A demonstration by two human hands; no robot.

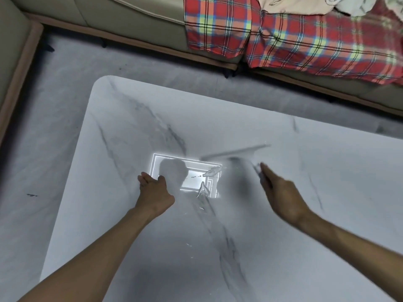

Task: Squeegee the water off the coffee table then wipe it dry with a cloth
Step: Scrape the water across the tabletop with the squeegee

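The white marble coffee table [113, 131] fills most of the head view, glossy and streaked with thin water marks [207, 192] near its middle. My right hand [281, 192] grips the handle of a pale squeegee [235, 153], blurred by motion, whose blade lies on the tabletop just beyond the hand. My left hand [153, 189] rests on the table left of centre, fingers loosely curled, holding nothing. No cloth is visible on the table.
A ceiling light reflects brightly off the table [187, 171] between my hands. A beige sofa [130, 20] runs along the back and left, draped with a red plaid blanket [294, 42]. Grey floor [43, 131] surrounds the table's rounded far-left corner.
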